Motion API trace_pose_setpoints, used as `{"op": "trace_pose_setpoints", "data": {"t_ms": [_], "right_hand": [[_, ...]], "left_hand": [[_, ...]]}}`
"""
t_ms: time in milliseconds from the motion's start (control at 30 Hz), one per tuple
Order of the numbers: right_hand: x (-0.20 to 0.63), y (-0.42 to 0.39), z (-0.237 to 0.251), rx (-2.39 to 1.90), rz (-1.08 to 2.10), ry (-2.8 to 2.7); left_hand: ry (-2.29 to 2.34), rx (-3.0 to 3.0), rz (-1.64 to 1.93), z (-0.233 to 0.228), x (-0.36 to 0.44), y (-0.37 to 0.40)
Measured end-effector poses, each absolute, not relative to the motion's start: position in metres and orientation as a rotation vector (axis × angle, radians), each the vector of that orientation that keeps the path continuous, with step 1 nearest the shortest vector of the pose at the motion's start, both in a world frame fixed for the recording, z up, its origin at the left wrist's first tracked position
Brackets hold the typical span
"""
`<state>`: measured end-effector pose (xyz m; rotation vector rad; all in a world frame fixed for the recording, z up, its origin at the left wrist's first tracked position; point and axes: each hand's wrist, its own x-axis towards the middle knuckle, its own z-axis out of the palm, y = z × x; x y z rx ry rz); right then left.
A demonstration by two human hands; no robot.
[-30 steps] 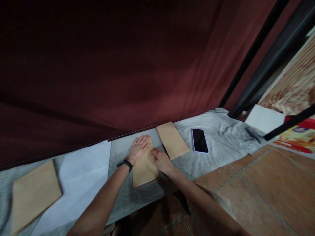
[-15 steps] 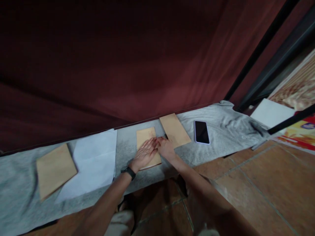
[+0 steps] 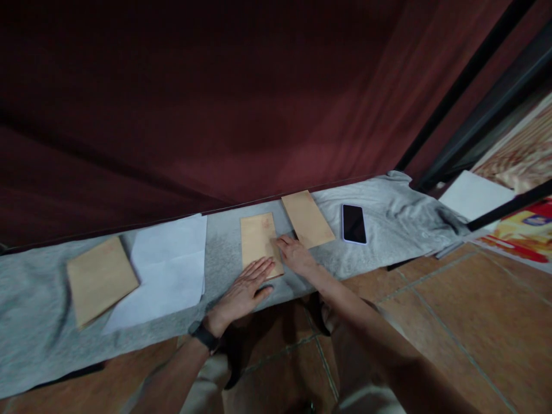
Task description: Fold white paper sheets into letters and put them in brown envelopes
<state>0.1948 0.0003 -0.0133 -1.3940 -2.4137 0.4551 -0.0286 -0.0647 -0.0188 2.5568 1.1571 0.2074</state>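
A tan paper envelope [image 3: 257, 236] with faint reddish print near its top right corner lies flat on the grey cloth before me. My left hand [image 3: 250, 282], a dark band at its wrist, rests on the envelope's lower part with fingers stretched out. At the right edge of the same envelope is my right hand [image 3: 294, 252], its fingertips touching the paper; the fingers are slightly bent and hold nothing I can see. Just beyond the right hand lies a second tan envelope [image 3: 308, 218], tilted and apart from the first.
The grey cloth [image 3: 222, 253] covers a long narrow surface. White sheets [image 3: 172, 264] and another tan envelope [image 3: 103, 279] lie at left, a phone [image 3: 354, 224] at right. A dark red curtain [image 3: 241, 126] hangs behind. Dark bars [image 3: 466, 86] stand at right, above a tiled floor [image 3: 487, 310].
My left hand has slid down the envelope toward me, baring its upper part and print. The right hand has parted from the left and stays at the envelope's right edge.
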Motion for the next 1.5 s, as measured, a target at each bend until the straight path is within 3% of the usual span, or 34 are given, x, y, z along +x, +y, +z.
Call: {"op": "trace_pose_setpoints", "data": {"t_ms": [300, 633, 1000, 1267, 1500], "right_hand": [[0.204, -0.013, -0.022, -1.213, 0.511, -2.352], [0.201, -0.028, 0.003, -1.052, 0.797, -2.42], [0.174, -0.056, -0.013, -1.129, 0.442, -2.458], [0.15, -0.109, -0.046, -1.045, 0.133, -2.493], [0.162, -0.104, -0.046, -1.089, 0.105, -2.52]], "left_hand": [[1.144, 2.402, 0.638, -0.03, -0.037, -0.067], [1.266, 2.277, 0.743, -0.029, -0.043, -0.066], [1.566, 2.26, 0.692, -0.038, -0.037, -0.066], [1.808, 2.418, 0.437, -0.051, -0.035, -0.072], [1.875, 2.409, 0.429, -0.054, -0.038, -0.073]]}}
